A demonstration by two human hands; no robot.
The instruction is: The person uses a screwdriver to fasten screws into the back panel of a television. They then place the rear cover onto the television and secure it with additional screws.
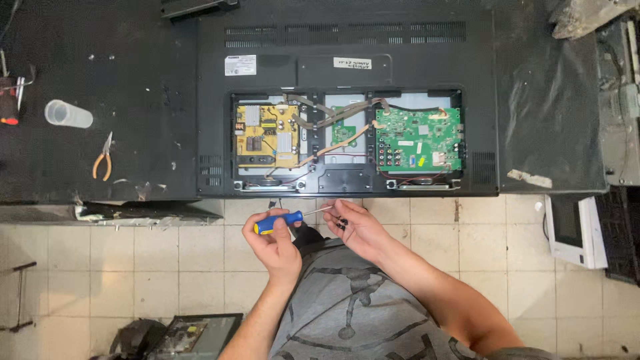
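Note:
A flat television (347,100) lies face down on a black workbench (100,153), its rear access cover off. Inside are a yellow power board (268,135), a small green board (344,132) and a larger green main board (418,139), linked by flat cables. My left hand (272,241) grips a screwdriver with a blue and yellow handle (279,221), its shaft pointing right. My right hand (355,225) pinches the shaft's tip and cups several small dark screws (342,223) in the palm. Both hands hover over the tiled floor, just in front of the television's near edge.
Orange-handled pliers (103,159) and a clear plastic cup on its side (67,114) lie on the bench's left part. A red-handled tool (9,100) sits at the far left edge. A white appliance (576,231) stands on the floor at right, dark equipment (193,335) near my feet.

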